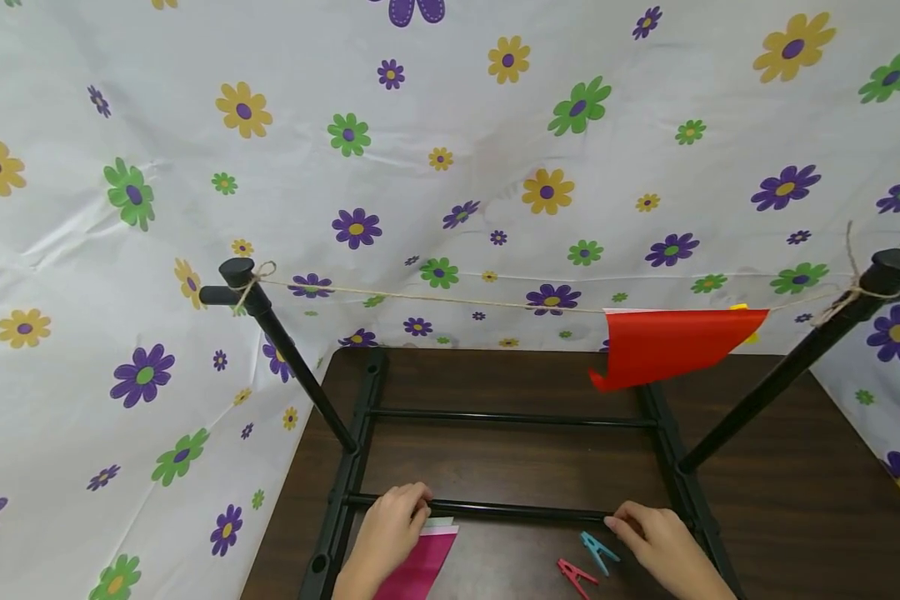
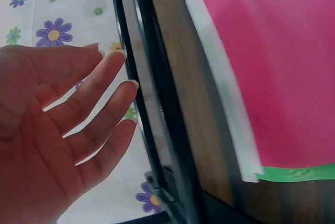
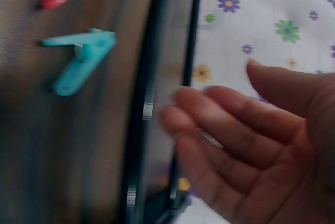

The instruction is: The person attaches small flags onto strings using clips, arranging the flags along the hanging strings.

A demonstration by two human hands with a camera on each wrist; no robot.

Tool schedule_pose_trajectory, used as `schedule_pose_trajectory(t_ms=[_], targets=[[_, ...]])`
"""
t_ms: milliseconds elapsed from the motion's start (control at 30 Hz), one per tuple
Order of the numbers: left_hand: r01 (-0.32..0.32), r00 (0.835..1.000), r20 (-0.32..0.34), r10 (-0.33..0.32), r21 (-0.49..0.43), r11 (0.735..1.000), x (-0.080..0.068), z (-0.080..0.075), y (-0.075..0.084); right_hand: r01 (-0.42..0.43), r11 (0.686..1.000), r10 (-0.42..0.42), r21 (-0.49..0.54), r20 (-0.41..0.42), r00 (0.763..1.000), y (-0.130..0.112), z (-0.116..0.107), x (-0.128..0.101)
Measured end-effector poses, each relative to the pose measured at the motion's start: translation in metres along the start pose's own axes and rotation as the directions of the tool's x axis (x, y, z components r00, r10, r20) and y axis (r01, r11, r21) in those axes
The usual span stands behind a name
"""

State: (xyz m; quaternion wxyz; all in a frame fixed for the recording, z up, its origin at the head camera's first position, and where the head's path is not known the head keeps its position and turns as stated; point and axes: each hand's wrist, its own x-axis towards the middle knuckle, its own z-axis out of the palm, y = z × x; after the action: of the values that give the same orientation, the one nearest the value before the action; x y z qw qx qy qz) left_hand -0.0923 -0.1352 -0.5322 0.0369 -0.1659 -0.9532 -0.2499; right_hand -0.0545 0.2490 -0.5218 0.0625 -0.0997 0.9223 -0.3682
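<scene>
Both hands at the rack's front bar (image 1: 517, 510) – left hand (image 1: 390, 525) and right hand (image 1: 656, 537) open, holding nothing; next – prob. pick teal clothespin (image 1: 596, 550) at 9 o'clock of right hand

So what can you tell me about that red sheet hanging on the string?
The red sheet looks like thin paper or plastic film, plain bright red. It hangs from the twine line near the right post, above the brown table. Its top edge runs along the line; the lower left corner curls up. Something yellow peeks out behind it. Neither hand touches it.
</scene>
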Motion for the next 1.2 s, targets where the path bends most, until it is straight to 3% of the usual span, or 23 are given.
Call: schedule_pose_trajectory(t_ms=[133,267,500,600,1000,1200], targets=[[0.024,1.0,0.012,-0.024,0.003,1.0,-0.004,0.003,-0.004,-0.051,0.999,0.051,-0.008,0.03,0.998,0.008,0.006,0.0],[0.047,0.998,0.036,-0.048,0.033,0.998,-0.008,0.008,-0.01,-0.114,0.992,0.118,-0.046,0.121,0.986,0.014,0.011,0.001],[0.102,0.993,0.045,-0.106,0.073,0.992,-0.011,0.017,-0.013,-0.32,0.938,0.337,-0.131,0.138,0.932,0.013,0.025,-0.002],[0.102,0.994,0.042,-0.106,0.086,0.991,-0.013,0.02,-0.012,-0.328,0.931,0.352,-0.161,0.152,0.924,0.013,0.03,-0.003],[0.104,0.994,0.036,-0.107,0.082,0.991,-0.019,0.033,-0.013,-0.307,0.932,0.333,-0.193,0.12,0.935,0.01,0.04,0.0],[0.09,0.992,0.083,-0.097,0.09,0.992,-0.022,0.038,-0.016,-0.327,0.928,0.353,-0.177,0.14,0.925,0.009,0.046,0.0]])
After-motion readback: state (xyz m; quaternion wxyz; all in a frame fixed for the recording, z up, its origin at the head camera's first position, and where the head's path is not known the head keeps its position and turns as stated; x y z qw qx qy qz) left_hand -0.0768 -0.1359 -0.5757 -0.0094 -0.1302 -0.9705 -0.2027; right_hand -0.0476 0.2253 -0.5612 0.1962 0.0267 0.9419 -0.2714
